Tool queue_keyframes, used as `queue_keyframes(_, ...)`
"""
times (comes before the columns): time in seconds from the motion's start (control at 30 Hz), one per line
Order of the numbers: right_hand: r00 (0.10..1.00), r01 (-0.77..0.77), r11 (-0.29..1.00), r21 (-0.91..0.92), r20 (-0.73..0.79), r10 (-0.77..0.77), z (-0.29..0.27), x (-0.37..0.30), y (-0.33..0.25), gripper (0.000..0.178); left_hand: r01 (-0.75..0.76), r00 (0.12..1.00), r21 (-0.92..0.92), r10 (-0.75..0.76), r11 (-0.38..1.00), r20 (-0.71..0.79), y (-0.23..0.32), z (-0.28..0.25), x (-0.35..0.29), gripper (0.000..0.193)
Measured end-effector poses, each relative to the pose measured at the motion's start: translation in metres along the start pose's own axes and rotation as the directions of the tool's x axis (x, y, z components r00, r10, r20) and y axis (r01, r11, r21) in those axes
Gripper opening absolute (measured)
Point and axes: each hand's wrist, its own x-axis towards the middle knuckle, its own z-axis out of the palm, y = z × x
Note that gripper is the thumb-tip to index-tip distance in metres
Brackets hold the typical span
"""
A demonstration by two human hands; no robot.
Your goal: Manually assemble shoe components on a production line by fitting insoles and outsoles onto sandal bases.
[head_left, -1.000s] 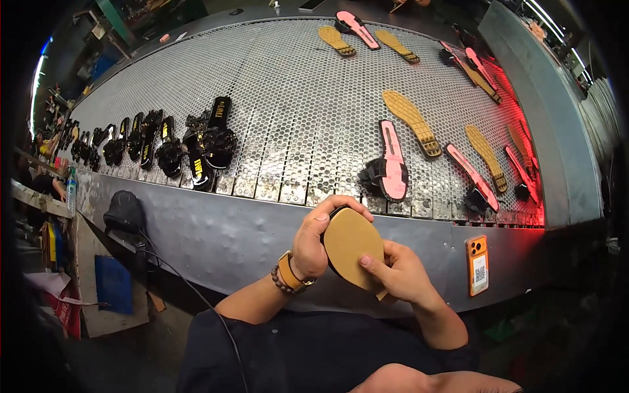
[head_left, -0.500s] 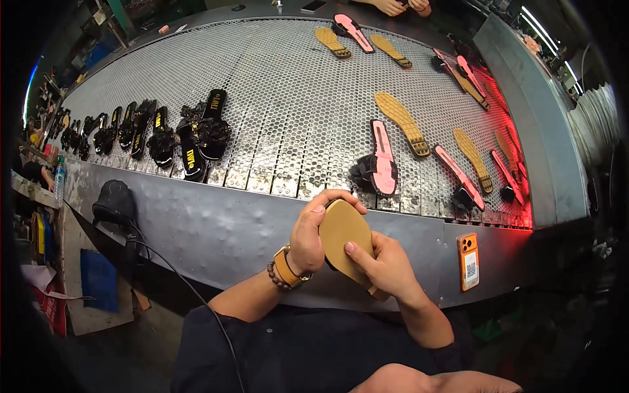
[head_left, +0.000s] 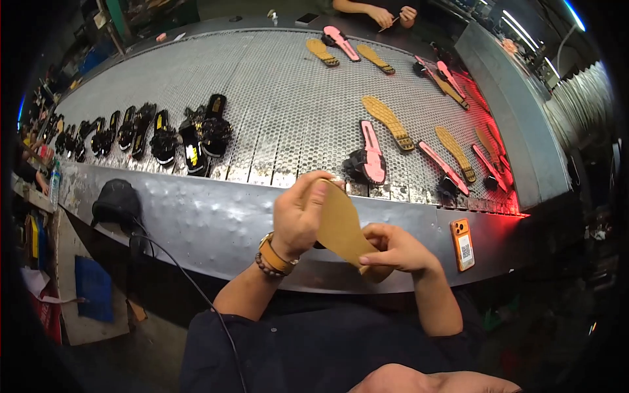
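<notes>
Since the earlier frame, the right hand (head_left: 396,249) has slid from the middle of the tan sole (head_left: 341,226) to its lower end, and the left hand (head_left: 298,219) has lifted a little, so the piece now turns more edge-on between them. Both hands are closed on it. The left pinches the upper end, its thumb laid over the smooth face and its fingers wrapped behind; the right nips the lower end, thumb on the near side, fingers curled underneath. A dark edge shows just under the left palm; whether it is joined to the sole cannot be told.

To handle this well, the person would likely do best to keep the grip light at both ends, line up the edges evenly, and press along the length rather than at one spot, so that nothing creases or skews.

The sole lies slantwise between the hands, touching both, above the near metal edge (head_left: 229,211) of the bench. Beyond it, a pink-bottomed sandal (head_left: 372,157) rests on the mesh belt (head_left: 282,105) beside a loose sole (head_left: 386,122), clear of the fingers.
</notes>
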Motion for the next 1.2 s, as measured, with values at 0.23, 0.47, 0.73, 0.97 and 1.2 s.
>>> queue_keyframes(0.23, 0.621, 0.657, 0.691, 0.301, -0.735, -0.271, -0.021, -0.036, -0.018, 0.043, -0.051, 0.970, -0.378, -0.044, 0.925, -0.240, -0.029, 0.001, -0.008, 0.033)
queue_keyframes(0.47, 0.205, -0.221, -0.034, -0.975, -0.012, -0.979, 0.045, -0.048, -0.060, 0.046, -0.055, 0.963, 0.006, 0.051, 0.998, 0.266, -0.017, 0.072, -0.040, 0.087)
queue_keyframes(0.73, 0.689, -0.049, 0.168, -0.985, -0.155, -0.708, 0.059, 0.005, -0.028, 0.043, 0.421, 0.900, -0.302, -0.435, 0.855, 0.021, -0.036, 0.078, -0.022, 0.051)
queue_keyframes(0.97, 0.476, 0.087, -0.026, -0.996, 0.064, -0.877, 0.014, 0.004, -0.026, 0.048, 0.417, 0.860, -0.629, -0.508, 0.656, 0.041, -0.056, 0.066, 0.006, 0.035)
queue_keyframes(1.2, 0.674, 0.052, 0.333, -0.942, -0.213, -0.708, -0.002, 0.020, -0.015, 0.076, 0.377, 0.890, -0.658, -0.451, 0.652, 0.064, -0.055, 0.070, 0.021, 0.035)
